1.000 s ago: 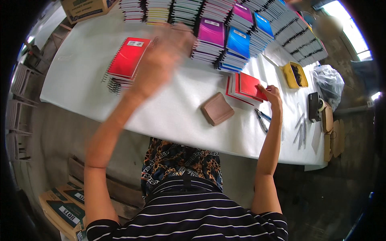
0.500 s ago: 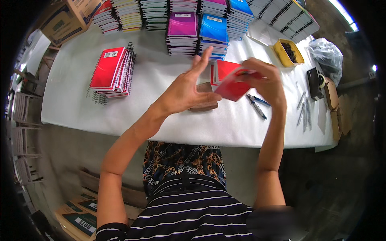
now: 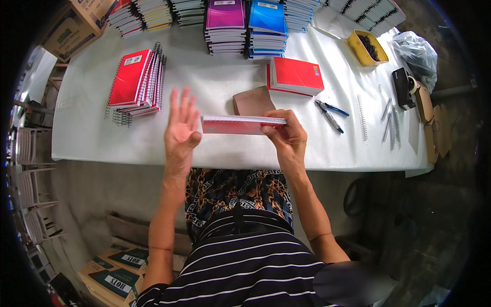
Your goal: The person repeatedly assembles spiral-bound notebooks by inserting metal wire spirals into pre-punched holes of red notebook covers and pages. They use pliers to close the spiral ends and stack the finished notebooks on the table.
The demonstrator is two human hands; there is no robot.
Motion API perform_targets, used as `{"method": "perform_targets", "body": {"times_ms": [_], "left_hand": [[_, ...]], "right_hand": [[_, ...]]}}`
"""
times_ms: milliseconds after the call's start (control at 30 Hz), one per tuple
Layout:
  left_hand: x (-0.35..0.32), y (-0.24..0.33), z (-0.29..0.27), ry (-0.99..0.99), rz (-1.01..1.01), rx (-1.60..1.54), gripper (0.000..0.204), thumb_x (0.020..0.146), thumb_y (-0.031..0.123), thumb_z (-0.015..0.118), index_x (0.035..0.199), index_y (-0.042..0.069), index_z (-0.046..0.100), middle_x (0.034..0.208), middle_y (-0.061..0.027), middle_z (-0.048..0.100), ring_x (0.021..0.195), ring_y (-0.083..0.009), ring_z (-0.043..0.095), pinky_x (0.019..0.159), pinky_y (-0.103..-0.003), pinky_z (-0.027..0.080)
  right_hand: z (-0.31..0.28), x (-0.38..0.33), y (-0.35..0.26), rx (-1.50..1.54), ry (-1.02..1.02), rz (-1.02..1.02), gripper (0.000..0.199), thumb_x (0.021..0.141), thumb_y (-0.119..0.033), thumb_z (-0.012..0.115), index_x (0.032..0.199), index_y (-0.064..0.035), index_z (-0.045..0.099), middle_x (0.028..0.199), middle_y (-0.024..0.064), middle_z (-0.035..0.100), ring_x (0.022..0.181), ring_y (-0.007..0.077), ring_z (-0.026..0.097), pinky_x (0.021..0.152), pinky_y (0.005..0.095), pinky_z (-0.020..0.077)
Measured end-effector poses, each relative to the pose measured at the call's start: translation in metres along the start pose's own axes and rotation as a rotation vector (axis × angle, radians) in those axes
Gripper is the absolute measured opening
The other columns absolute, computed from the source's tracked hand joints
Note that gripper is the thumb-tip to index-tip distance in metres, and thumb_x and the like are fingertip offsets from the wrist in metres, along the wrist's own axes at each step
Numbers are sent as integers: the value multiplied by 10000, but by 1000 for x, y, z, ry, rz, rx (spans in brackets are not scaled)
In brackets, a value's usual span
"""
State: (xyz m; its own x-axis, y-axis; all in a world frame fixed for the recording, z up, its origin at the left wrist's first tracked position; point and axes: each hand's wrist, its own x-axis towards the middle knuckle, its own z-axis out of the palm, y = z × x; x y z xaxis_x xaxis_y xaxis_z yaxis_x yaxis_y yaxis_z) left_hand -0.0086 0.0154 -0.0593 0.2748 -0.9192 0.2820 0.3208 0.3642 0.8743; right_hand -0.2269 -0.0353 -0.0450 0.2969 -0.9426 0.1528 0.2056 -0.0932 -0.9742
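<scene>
My right hand grips the right end of a red-covered notebook, its thumb on the near face. The notebook is tipped up so its long edge faces me; no spiral shows on it. Near its left end my left hand is raised, palm showing and fingers spread, holding nothing. Just beyond the notebook lies a brown block, partly hidden. Behind it sits a red stack of notebooks with no coil visible. Blue-handled pliers lie to the right.
Spiral-bound red notebooks are piled at the left. Purple and blue notebook stacks stand at the back. On the right are metal coils, a yellow tub of dark bits, a tape dispenser and a plastic bag.
My right hand has brought the red notebook nearer and to the left, turning it edge-up. My left hand has moved left, away from the brown block, and opened upward.
</scene>
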Motion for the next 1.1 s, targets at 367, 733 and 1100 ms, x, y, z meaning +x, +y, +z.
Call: {"method": "perform_targets", "body": {"times_ms": [367,733,1100], "left_hand": [[4,6,63,-485,375,1657,834,860,450,606,1539,79,295,1519,-103,423,1413,-384,346,1128,-585,272],[10,-13,66,-501,435,1621,737,813,478,665,1458,183,467,1314,-34,636,1180,-279,620,964,-424,500],[11,-3,62,-537,308,1589,762,880,382,646,1536,186,312,1212,-82,669,1005,-308,684,772,-400,568]], "right_hand": [[-5,-2,22,-403,-264,-48,382,819,20,728,1151,-20,545,1059,100,669,1030,220,632,912,336,488],[-312,80,7,-1771,614,86,248,865,-181,697,1004,18,645,980,205,661,917,359,635,800,462,511],[-33,-30,-32,-454,-473,237,877,884,72,574,1576,-36,47,866,95,623,755,168,579,743,304,498]]}}
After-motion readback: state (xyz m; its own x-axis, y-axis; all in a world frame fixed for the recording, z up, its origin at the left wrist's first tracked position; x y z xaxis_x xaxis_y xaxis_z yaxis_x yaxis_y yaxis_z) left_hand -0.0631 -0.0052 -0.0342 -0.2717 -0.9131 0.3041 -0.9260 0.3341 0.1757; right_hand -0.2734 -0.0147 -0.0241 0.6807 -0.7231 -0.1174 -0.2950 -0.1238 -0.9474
